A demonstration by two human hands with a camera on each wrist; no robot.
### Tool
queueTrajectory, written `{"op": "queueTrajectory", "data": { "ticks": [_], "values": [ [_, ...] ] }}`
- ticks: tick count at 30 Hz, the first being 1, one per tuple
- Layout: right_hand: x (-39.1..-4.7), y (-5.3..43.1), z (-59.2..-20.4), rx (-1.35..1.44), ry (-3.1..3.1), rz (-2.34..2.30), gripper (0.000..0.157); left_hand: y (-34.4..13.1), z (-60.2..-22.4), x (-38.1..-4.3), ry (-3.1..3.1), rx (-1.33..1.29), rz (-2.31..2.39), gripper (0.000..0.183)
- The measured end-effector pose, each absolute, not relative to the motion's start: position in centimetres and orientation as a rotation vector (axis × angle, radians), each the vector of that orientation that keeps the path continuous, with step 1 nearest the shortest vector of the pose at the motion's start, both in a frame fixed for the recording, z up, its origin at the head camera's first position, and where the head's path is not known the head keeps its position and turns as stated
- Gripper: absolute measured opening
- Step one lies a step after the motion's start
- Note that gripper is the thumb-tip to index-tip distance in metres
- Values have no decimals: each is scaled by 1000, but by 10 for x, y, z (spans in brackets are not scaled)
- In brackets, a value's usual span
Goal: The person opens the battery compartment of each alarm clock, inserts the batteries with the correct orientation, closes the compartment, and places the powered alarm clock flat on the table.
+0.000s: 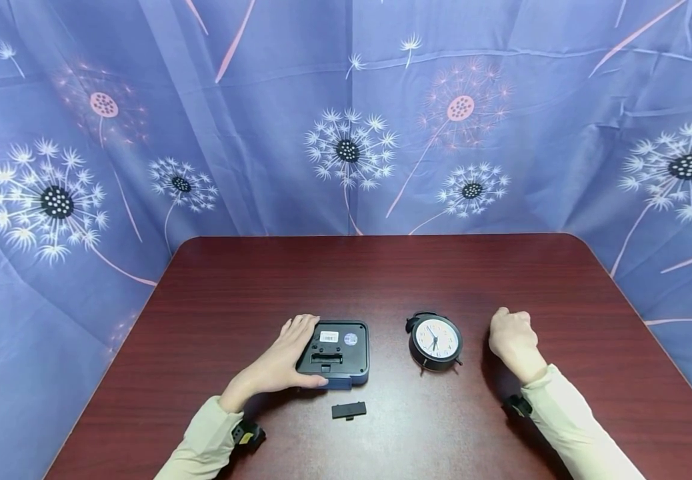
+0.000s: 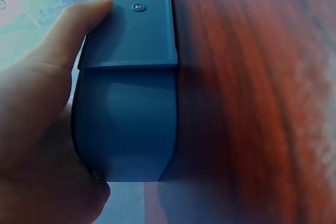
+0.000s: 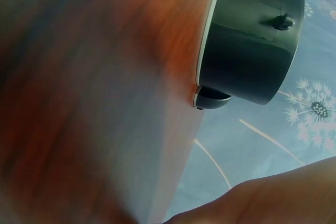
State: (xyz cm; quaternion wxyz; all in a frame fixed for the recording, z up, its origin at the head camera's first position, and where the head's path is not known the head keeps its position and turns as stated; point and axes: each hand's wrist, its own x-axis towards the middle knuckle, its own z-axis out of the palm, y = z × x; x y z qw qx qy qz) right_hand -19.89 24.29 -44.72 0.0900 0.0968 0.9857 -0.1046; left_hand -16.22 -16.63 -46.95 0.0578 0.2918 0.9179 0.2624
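Note:
A black square device (image 1: 355,350) lies on the table with its labelled back up and its battery slot (image 1: 327,359) uncovered. My left hand (image 1: 283,357) grips it from the left, thumb on the near side and fingers at the far left edge. In the left wrist view the thumb presses on the device's blue-looking side (image 2: 128,119). Just in front lies a small black battery cover (image 1: 349,411), apart from the device. My right hand (image 1: 513,337) rests as a fist right of a round black alarm clock (image 1: 436,339), not touching it. Its fingertips are hidden.
The alarm clock lies with its white dial up, its dark body (image 3: 252,40) large in the right wrist view. All of this is on a dark red wooden table (image 1: 382,280). A blue curtain with dandelion prints (image 1: 274,133) hangs behind the table and along its sides.

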Motion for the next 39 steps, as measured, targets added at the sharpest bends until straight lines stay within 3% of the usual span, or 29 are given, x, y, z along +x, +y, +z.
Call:
{"op": "queueTrajectory", "data": {
  "ticks": [22,39],
  "values": [
    [-201,241,-446,294,2910,-293,23,-167,-471,-161,2802,908,790,110],
    [-202,240,-446,258,2917,-248,30,-168,-472,-162,2804,913,795,110]
  ]
}}
